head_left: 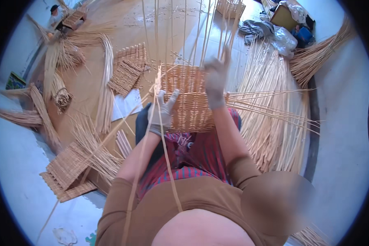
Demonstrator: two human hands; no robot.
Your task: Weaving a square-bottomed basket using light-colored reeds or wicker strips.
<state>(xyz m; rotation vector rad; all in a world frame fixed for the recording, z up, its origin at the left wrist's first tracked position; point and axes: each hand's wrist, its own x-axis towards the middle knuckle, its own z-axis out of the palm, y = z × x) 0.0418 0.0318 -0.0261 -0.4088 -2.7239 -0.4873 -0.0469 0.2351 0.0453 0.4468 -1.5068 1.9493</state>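
Observation:
A half-woven wicker basket (190,112) rests on my lap, with long upright stakes rising from its far side. My gloved left hand (163,112) grips the basket's left edge, its thumb and a finger showing apart on the weave. Pale strands (157,84) are bunched at that corner, and long ones trail down over my left arm. Above the basket's right side, my gloved right hand (215,82) is raised and blurred by motion. Its fingers look curled; a brown upright shape beside them is too smeared to name. Loose weaving rods (274,107) stick out to the right.
Woven panels (129,71) lie to the left, and more panels (69,168) at the lower left. Rod bundles (270,123) spread along the right. Another basket (230,8) stands at the far side, near plastic bags (283,41). A person (55,18) sits at the far left.

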